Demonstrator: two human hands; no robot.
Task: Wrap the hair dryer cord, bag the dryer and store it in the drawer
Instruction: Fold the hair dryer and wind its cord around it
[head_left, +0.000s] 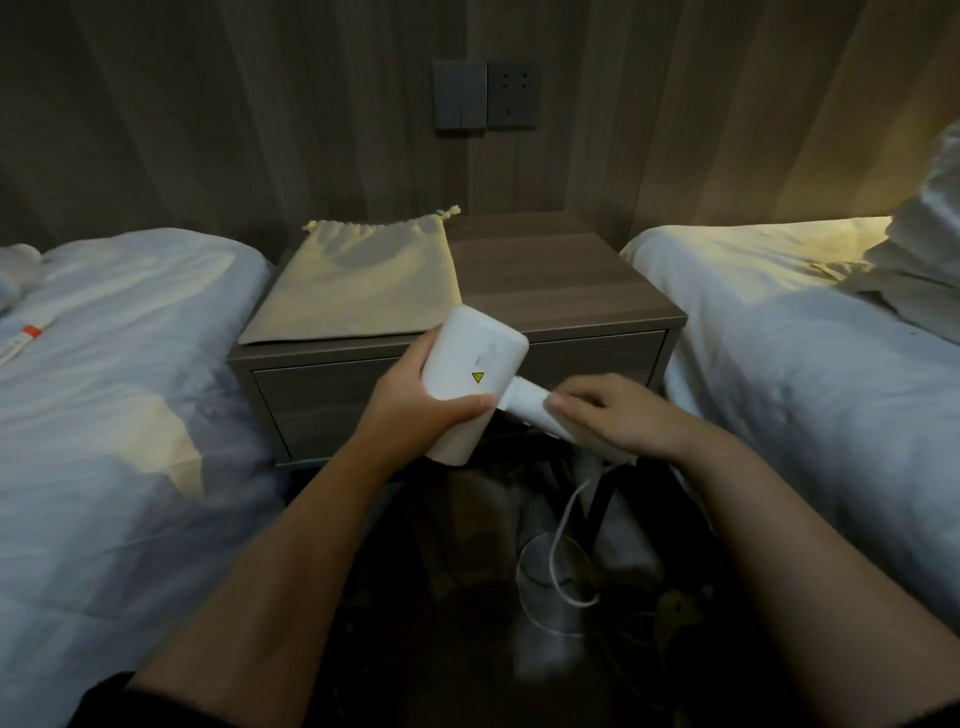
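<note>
Head view, nearest first: the cord hangs slack from the lower end of the handle and drops in loose loops toward the dark floor between the two beds, none of it wound on yet as far as I can tell. If I start wrapping without gathering that slack, I judge a loop could snag on something down there that I cannot make out, or twist into a tangle. Above it, my right hand lies over the handle of the hair dryer, fingers curled down onto it; whether it also pinches the cord I cannot tell, the fingers being blurred. My left hand grips the white body from the side, thumb along its lower edge. That smooth casing could slip if I pull the cord hard against a one-handed hold. Both hands hold the dryer in the air just in front of the nightstand, before the closed drawer. Farther back, the drawstring bag lies flat on the left half of the nightstand top, its mouth toward the wall and cinched, so a bulky, loosely wrapped dryer may jam at that opening.
</note>
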